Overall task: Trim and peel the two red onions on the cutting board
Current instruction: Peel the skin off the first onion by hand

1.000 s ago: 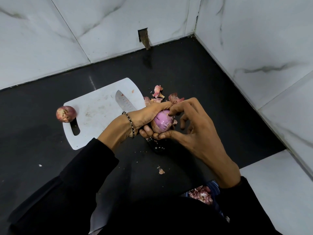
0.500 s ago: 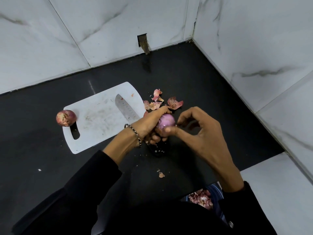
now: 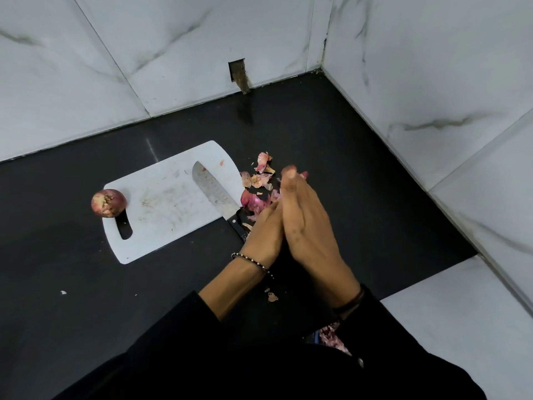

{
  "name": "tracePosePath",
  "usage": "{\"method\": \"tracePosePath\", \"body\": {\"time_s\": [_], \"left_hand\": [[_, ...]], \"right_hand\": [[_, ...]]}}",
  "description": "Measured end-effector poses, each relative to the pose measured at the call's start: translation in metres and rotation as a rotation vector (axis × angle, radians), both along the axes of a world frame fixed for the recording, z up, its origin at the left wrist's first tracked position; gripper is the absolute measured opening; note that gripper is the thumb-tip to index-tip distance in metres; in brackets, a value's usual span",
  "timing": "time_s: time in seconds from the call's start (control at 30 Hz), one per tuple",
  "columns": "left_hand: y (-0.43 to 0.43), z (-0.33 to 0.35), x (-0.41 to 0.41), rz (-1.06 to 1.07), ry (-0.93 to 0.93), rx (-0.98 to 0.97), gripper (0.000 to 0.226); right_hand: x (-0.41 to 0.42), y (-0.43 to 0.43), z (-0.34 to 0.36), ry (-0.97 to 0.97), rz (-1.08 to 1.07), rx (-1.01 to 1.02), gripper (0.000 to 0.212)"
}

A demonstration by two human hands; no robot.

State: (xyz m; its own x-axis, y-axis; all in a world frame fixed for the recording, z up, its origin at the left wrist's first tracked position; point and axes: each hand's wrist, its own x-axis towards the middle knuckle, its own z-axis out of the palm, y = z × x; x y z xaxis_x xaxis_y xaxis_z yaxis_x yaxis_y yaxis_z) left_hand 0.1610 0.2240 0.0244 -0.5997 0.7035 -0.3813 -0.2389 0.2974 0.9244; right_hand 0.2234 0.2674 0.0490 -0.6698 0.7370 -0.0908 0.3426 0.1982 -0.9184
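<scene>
Since the shot half a sec ago shows both hands cupping a pale peeled onion, I log the changes below, big to small.

1. Counter, black: unchanged.
2. Cutting board, white: same spot.
3. Right hand: fingers now stretched fwd, laid flat against left hand; nothing seen in its hold.
4. Left hand: fingers hidden behind right, so grip can't be told.
5. Knife: blade on board, handle off its right edge; not moved.
6. Onion no. 2: skin on, at board's left end by the slot; untouched.
7. Onion no. 1: gone from view. Red-purple lump just beside knife handle, at left fingertips; onion or skin, can't tell.
8. Skin scraps: on counter beyond the hands.

Judgement: no. 1 prob. done or nearly; approx. half the task remains.
</scene>
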Motion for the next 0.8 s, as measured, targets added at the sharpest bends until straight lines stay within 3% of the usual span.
{"method": "tracePosePath", "body": {"time_s": [0.1, 0.23, 0.4, 0.5, 0.57, 0.67, 0.8], "left_hand": [[-0.004, 0.012, -0.007, -0.071, -0.077, -0.038, 0.049], [-0.01, 0.018, -0.012, -0.101, -0.236, 0.044, 0.047], [-0.012, 0.022, -0.023, -0.048, -0.385, 0.177, 0.06], [-0.011, 0.023, -0.025, 0.071, -0.412, 0.211, 0.069], [-0.009, 0.02, -0.025, 0.123, -0.438, 0.234, 0.057], [-0.008, 0.018, -0.022, 0.118, -0.392, 0.228, 0.019], [-0.004, 0.021, -0.013, 0.019, -0.351, 0.201, 0.036]], "right_hand": [[-0.002, 0.023, 0.0, -0.041, 0.02, -0.181, 0.071], [-0.006, 0.045, -0.007, -0.152, 0.015, -0.36, 0.079], [0.004, 0.046, -0.006, -0.134, -0.161, -0.264, 0.071], [0.009, 0.039, 0.006, -0.062, -0.202, -0.177, 0.05], [0.011, 0.033, 0.011, 0.002, -0.198, -0.094, 0.047], [0.006, 0.023, 0.013, 0.056, -0.159, 0.063, 0.036], [-0.009, 0.003, 0.005, -0.04, -0.135, 0.294, 0.038]]}}
